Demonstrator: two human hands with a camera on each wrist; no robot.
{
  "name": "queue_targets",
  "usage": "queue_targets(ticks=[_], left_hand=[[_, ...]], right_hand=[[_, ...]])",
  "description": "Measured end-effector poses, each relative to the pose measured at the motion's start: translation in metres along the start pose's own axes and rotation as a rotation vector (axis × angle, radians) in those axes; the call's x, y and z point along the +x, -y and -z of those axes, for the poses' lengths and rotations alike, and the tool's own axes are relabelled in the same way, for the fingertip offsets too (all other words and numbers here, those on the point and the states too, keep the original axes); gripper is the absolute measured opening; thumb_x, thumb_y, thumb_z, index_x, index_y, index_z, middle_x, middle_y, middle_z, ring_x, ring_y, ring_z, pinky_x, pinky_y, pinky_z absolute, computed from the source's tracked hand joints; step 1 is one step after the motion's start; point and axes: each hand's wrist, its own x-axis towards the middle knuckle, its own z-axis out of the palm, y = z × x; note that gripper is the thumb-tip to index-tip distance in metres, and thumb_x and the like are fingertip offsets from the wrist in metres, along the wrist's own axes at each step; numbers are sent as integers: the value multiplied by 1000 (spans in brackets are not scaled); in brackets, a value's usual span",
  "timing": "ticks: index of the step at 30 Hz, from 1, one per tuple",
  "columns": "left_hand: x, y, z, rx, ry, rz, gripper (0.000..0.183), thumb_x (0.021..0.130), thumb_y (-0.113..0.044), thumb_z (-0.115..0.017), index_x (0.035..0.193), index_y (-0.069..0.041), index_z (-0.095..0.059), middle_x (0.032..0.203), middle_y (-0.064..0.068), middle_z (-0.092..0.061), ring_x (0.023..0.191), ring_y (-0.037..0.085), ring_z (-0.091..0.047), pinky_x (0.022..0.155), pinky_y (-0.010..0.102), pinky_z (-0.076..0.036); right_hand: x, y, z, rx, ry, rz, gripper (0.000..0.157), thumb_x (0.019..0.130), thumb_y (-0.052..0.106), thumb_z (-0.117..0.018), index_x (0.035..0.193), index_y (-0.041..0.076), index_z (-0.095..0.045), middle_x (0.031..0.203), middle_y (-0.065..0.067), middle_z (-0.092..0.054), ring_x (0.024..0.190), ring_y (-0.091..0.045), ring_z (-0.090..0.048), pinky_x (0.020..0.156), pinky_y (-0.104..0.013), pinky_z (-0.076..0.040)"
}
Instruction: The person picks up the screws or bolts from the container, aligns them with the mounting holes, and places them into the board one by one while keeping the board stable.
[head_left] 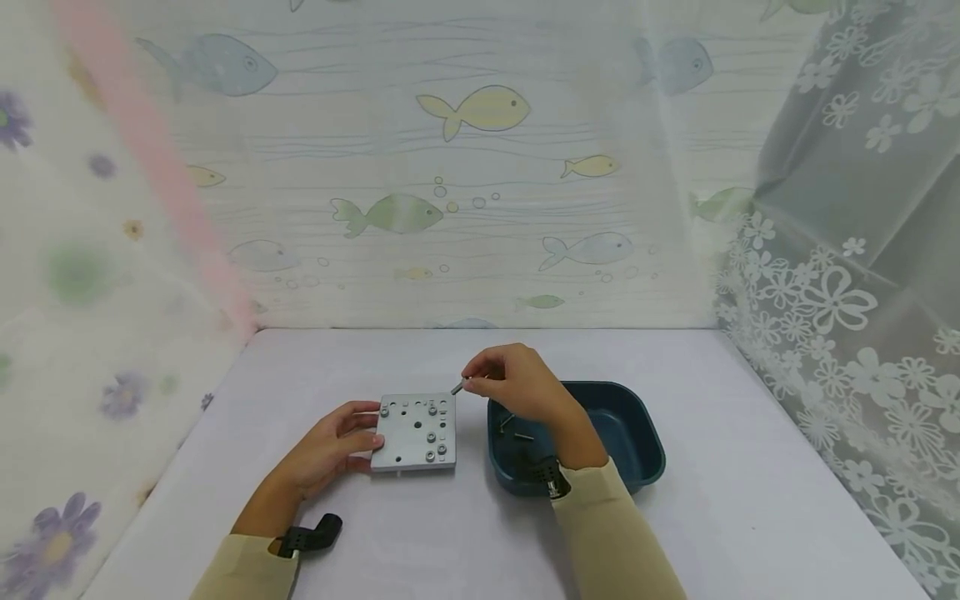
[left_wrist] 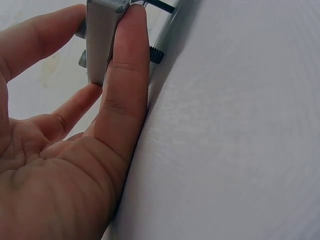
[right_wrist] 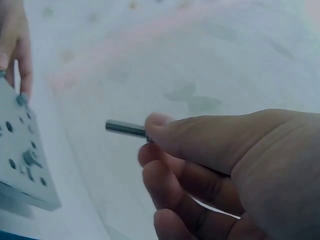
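Note:
My left hand [head_left: 330,450] grips the left edge of a square silver metal plate [head_left: 408,446], thumb on top and fingers beneath. Several bolts [head_left: 432,437] stand in the plate's holes, while other holes are bare. In the left wrist view a threaded bolt end [left_wrist: 156,54] pokes out below the plate [left_wrist: 101,45]. My right hand [head_left: 519,383] pinches a bolt [head_left: 457,387] between thumb and fingertips, just off the plate's upper right corner. The right wrist view shows the bolt's threaded shank [right_wrist: 125,128] pointing left; its head is hidden by the fingers.
A dark blue plastic bin [head_left: 637,437] stands right of the plate, under my right forearm. Loose bolts [head_left: 523,437] lie in its left part. The white table [head_left: 390,550] meets a fish-patterned curtain [head_left: 480,250] at the back, with more curtains at both sides.

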Motion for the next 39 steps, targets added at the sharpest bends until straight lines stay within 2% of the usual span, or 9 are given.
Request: queue_targets(ticks=[9,16,24,33,39], left_hand=[[2,2,-1,-9,-6,3,74,91,-25,-80,153,-16,-41,157,18,-44,116,30,-64,86,42,-61],[8,8,1,-7,-4,5,73,92,-25,-79,154,-17,-40,158,17,-43,117,30,-64,86,42,-61],[18,13,3,-17,18,-1,74,93,-26,-79,154,-16,-39,158,18,-43,116,30,-65,86,41,-61],[18,14,4,-22,25,0,74,93,-26,-78,154,-15,-38,158,18,-43,116,29,-64,86,42,-61],[18,15,5,-25,32,-8,74,93,-25,-78,154,-15,-37,158,18,-42,116,30,-64,86,42,-61]], right_hand=[[1,11,-24,-46,-25,14,9,99,30,-72,105,25,-75,93,11,-70,83,-12,-64,73,-31,-55],[8,11,-43,-90,-25,-14,11,98,28,-73,107,24,-77,92,12,-68,84,-11,-63,66,-28,-55],[16,8,-65,-96,-14,-44,13,97,23,-74,109,18,-79,95,12,-68,87,-9,-60,71,-24,-53],[18,8,-85,-151,-15,-21,13,97,20,-74,109,15,-79,94,11,-68,85,-5,-58,74,-20,-50],[17,10,-92,-188,-28,-50,14,98,22,-72,109,17,-78,91,11,-65,82,-5,-56,71,-21,-49]])
